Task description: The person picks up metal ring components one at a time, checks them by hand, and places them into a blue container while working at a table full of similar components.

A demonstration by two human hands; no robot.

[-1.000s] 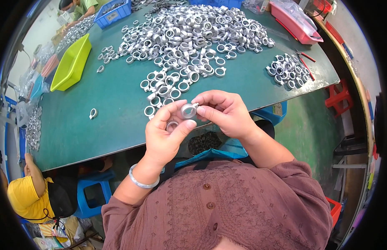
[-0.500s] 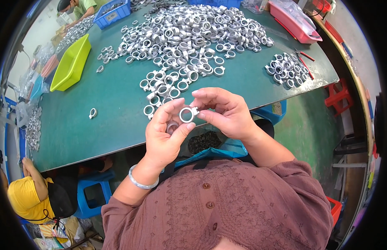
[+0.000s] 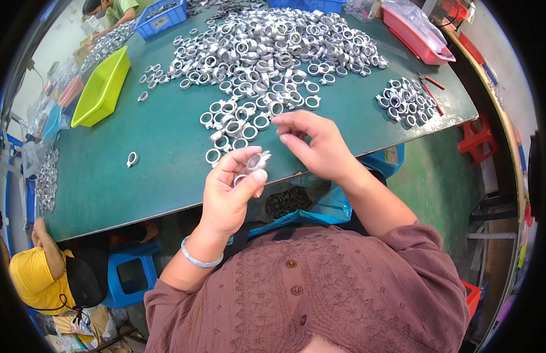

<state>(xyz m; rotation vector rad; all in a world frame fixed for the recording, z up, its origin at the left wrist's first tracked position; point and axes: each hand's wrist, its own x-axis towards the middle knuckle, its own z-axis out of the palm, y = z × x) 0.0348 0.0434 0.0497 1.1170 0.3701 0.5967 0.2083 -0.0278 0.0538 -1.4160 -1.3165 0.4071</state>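
My left hand pinches a small silver metal ring between thumb and fingers, with another ring tucked in the palm, just above the near edge of the green table. My right hand hovers beside it with fingers apart and nothing in it, close to the near rings of a big heap of silver rings that covers the table's far middle.
A smaller pile of rings lies at the right, near red-handled pliers and a pink tray. A lime-green bin and a blue crate stand at the left. A lone ring lies apart. A dark bag of parts sits under the table edge. Other people work at far left.
Both hands held the ring together before. Now my right hand has let go and moved up and right toward the heap, while my left hand keeps the ring.
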